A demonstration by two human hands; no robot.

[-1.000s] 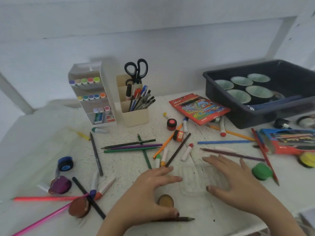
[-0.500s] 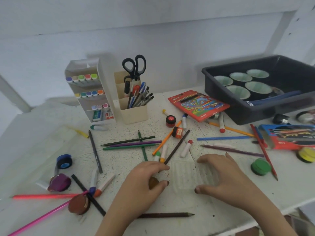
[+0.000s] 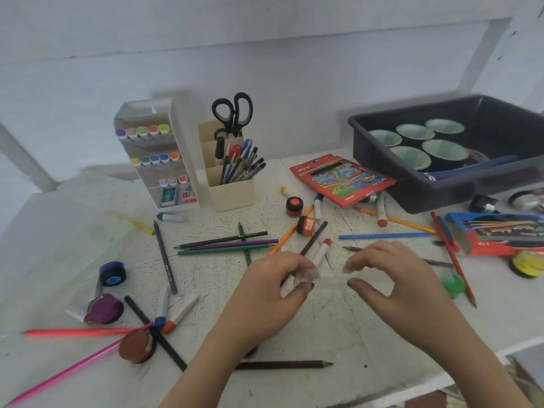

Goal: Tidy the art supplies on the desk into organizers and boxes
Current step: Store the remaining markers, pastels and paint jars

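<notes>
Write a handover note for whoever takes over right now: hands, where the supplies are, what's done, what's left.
Hands: left hand and right hand each pinch one end of a clear plastic piece, apparently lifted off the desk.
Done, by the look of it: markers in the white organizer; pens and scissors in the beige holder.
Left: loose pencils, such as the brown pencil, and paint pots lie scattered. The red pencil box lies beside the dark bin.
</notes>
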